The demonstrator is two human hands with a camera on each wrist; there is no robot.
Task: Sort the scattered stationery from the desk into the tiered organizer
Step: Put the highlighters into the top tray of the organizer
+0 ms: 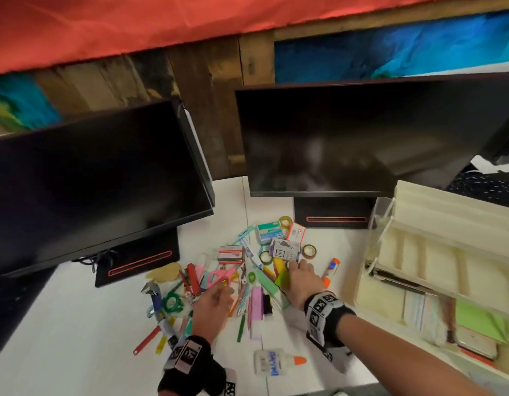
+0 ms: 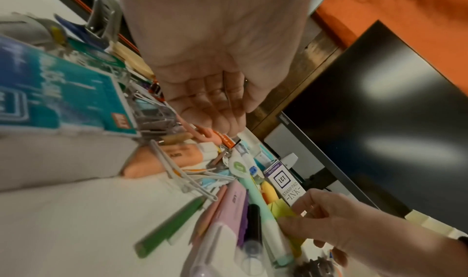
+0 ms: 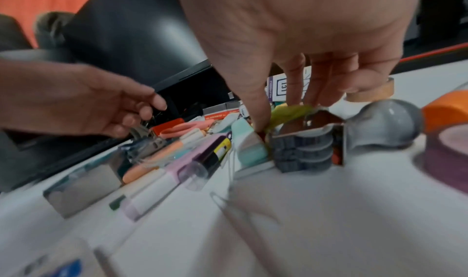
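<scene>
A heap of scattered stationery (image 1: pixel 247 281) lies mid-desk: pens, highlighters, clips, pink scissors (image 1: pixel 219 277). My right hand (image 1: pixel 290 271) reaches into its right side, thumb and fingers pinching a yellow-green sticky note pad (image 1: pixel 282 278), seen close in the right wrist view (image 3: pixel 291 111), just below a purple stamp-ink box (image 1: pixel 284 248). My left hand (image 1: pixel 223 287) hovers over the heap near the scissors, fingers loosely curled, holding nothing (image 2: pixel 220 119). The cream tiered organizer (image 1: pixel 436 207) stands at the right, its lower tier holding notepads and green paper.
Two dark monitors (image 1: pixel 90 181) (image 1: pixel 347 138) stand behind the heap on black bases. A white glue bottle (image 1: pixel 279 362) lies near the front edge, a glue stick (image 1: pixel 332 265) and tape rolls (image 1: pixel 309 250) sit between heap and organizer.
</scene>
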